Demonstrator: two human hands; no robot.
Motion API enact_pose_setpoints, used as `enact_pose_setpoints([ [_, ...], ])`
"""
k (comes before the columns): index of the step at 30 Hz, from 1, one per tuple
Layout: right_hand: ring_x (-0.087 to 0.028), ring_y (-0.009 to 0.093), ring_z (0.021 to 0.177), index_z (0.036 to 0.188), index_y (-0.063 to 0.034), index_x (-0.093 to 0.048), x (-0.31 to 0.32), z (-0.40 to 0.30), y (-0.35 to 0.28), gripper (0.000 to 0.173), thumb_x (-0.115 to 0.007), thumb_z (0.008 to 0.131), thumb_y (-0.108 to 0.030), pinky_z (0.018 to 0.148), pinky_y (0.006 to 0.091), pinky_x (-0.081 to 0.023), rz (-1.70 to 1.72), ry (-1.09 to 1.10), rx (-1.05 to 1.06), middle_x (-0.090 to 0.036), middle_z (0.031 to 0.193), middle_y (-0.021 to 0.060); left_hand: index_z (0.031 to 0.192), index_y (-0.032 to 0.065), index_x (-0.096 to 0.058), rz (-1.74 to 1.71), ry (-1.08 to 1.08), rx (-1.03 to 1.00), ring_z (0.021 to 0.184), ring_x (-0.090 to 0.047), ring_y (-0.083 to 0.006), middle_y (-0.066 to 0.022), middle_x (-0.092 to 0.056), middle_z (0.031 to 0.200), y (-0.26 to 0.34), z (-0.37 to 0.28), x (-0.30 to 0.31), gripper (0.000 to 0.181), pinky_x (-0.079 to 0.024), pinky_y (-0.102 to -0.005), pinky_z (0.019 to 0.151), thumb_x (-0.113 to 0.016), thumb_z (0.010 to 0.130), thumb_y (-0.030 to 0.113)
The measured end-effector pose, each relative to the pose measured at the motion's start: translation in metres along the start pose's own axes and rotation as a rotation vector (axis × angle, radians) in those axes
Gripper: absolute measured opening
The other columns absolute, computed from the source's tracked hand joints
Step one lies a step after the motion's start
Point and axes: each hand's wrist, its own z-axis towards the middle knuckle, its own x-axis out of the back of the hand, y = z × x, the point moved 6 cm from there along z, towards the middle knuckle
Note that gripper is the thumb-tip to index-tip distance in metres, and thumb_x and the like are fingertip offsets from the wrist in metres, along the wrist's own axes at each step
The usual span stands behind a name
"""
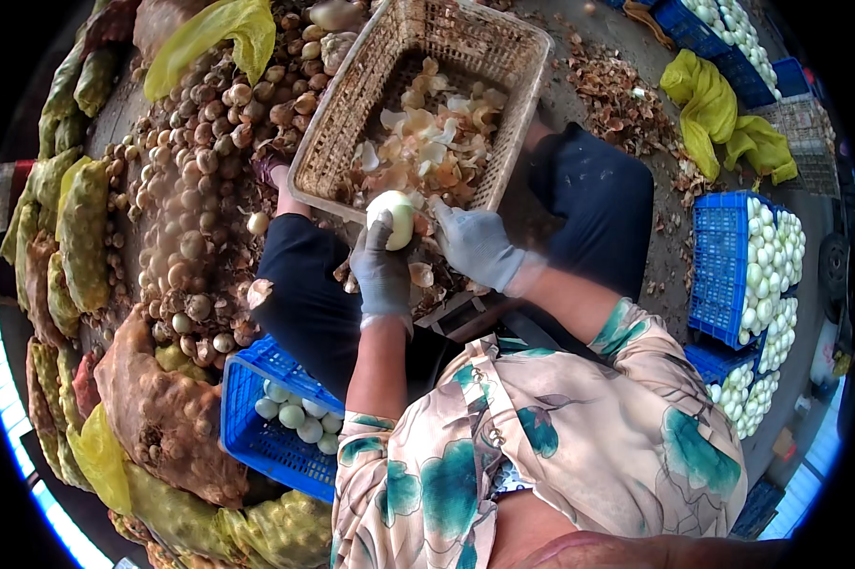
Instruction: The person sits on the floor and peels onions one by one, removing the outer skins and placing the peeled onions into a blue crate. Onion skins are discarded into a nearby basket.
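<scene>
My left hand (383, 267), in a grey glove, grips a pale, mostly peeled onion (393, 219) over the near rim of a dirty plastic crate (520, 107). Just right of the onion is my right hand (473, 238), also gloved in grey, its fingers curled and its index finger and thumb towards the onion. Whether it holds a small tool cannot be made out. Onion skins (434, 142) lie heaped inside the crate. Peeled onions (310, 419) sit in a blue plastic crate (278, 466) beside my left thigh.
Unpeeled onions (192, 171) cover the floor at left, with full mesh sacks (86, 235) beyond. Blue crates (719, 263) of peeled onions stand at right, near a yellow mesh bag (697, 107). Loose skins (616, 92) litter the ground. My knees flank the dirty crate.
</scene>
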Motion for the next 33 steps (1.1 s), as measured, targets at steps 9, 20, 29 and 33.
enact_pose_setpoints([
  [9,-0.069,0.042,0.083,0.112,-0.0029,-0.070,-0.008,0.011,0.032,0.030,-0.056,0.094,-0.022,0.073,0.0511,-0.055,0.499,-0.230,-0.270,-0.068,0.081,0.0266,0.132,-0.0130,-0.056,0.181,0.007,-0.228,0.106,-0.069,-0.0267,-0.0178,-0.068,0.120,0.017,-0.007,-0.006,0.058,-0.055,-0.0369,0.095,-0.075,0.085,0.015],
  [20,-0.053,0.010,0.046,0.094,-0.0032,-0.064,-0.015,-0.004,0.038,0.028,-0.064,0.101,-0.030,0.041,0.0241,-0.044,1.497,-0.345,-0.917,-0.057,0.064,0.0009,0.147,-0.0093,-0.043,0.019,-0.261,-0.083,0.121,-0.060,-0.0325,-0.0224,-0.057,0.134,0.014,-0.006,-0.026,0.085,-0.050,-0.0442,0.104,-0.075,0.074,0.021],
  [29,-0.055,0.007,0.053,0.093,0.0013,-0.071,-0.020,-0.012,0.024,0.036,-0.065,0.101,-0.033,0.048,0.0259,-0.045,1.239,-0.263,-0.865,-0.064,0.067,0.0015,0.144,-0.0095,-0.048,0.278,-0.035,-0.204,0.121,-0.060,-0.0301,-0.0193,-0.059,0.132,0.024,-0.011,-0.023,0.076,-0.049,-0.0411,0.105,-0.074,0.080,0.023],
  [33,-0.055,0.009,0.051,0.094,0.0005,-0.070,-0.028,-0.004,0.056,0.037,-0.064,0.101,-0.035,0.045,0.0269,-0.046,1.303,-0.055,-0.874,-0.064,0.067,0.0022,0.149,-0.0122,-0.041,0.447,-0.152,-0.277,0.126,-0.058,-0.0295,-0.0214,-0.057,0.139,0.032,-0.017,-0.037,0.096,-0.047,-0.0398,0.107,-0.082,0.070,0.023],
])
